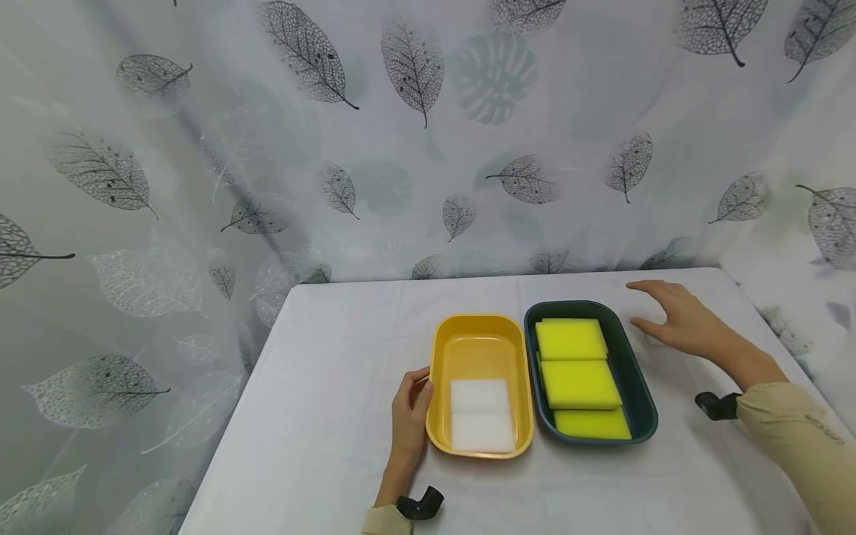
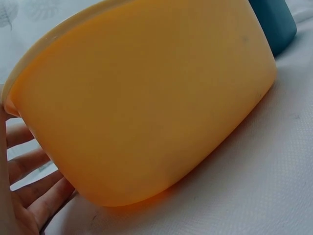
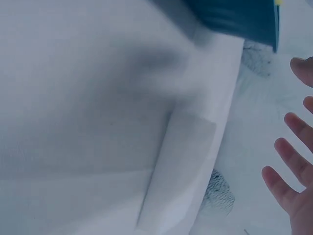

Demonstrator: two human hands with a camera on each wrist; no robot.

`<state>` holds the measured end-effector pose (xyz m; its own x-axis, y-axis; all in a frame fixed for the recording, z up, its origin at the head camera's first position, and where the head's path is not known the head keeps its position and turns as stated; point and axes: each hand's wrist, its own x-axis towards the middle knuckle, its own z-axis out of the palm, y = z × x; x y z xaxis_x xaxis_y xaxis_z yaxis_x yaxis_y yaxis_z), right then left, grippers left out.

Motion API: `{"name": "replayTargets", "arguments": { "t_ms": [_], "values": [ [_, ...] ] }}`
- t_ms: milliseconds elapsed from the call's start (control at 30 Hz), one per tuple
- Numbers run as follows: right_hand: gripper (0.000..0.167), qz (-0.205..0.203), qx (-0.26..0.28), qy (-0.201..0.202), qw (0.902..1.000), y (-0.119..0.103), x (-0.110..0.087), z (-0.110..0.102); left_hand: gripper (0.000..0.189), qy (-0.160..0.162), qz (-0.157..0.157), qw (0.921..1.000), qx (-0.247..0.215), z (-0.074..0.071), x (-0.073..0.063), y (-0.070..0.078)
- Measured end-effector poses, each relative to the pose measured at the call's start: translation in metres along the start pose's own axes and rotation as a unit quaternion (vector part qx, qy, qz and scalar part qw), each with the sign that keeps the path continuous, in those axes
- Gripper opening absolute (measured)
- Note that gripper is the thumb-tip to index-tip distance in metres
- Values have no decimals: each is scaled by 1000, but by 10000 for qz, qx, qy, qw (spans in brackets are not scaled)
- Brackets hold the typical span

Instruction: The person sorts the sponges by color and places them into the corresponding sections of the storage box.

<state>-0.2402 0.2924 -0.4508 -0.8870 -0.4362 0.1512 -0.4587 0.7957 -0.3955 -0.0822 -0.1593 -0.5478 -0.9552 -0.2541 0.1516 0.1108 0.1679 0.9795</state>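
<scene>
My left hand (image 1: 409,416) rests against the left side of a yellow plastic tub (image 1: 478,323). In the left wrist view its fingers (image 2: 30,164) lie loosely along the tub's outer wall (image 2: 146,107). White sponge-like blocks (image 1: 481,416) lie at the near end inside. Right of it stands a dark green tub (image 1: 642,401) with several bright yellow sponge-like blocks (image 1: 580,384). My right hand (image 1: 682,319) hovers right of the green tub, fingers spread, holding nothing. Below it in the right wrist view, a white flat block (image 3: 178,171) lies on the table.
Both tubs stand side by side on a white-covered table (image 1: 321,416). A leaf-printed curtain (image 1: 414,148) hangs behind the table and along its sides. Black wrist devices (image 1: 717,406) sit at both cuffs.
</scene>
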Motion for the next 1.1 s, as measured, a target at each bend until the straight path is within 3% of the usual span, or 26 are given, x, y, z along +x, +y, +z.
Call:
{"name": "replayTargets", "arguments": {
  "t_ms": [467,733,1100],
  "values": [
    [69,576,-630,-987,9914,29,-1,-1,26,32,-59,10000,48,1,0,-1],
    [70,856,-758,-1282,9851,42,-3,0,25,31,-125,9999,96,0,0,1],
    [69,937,-910,-1486,9802,59,-5,6,25,10,-129,9999,85,1,1,2]
  ]
}}
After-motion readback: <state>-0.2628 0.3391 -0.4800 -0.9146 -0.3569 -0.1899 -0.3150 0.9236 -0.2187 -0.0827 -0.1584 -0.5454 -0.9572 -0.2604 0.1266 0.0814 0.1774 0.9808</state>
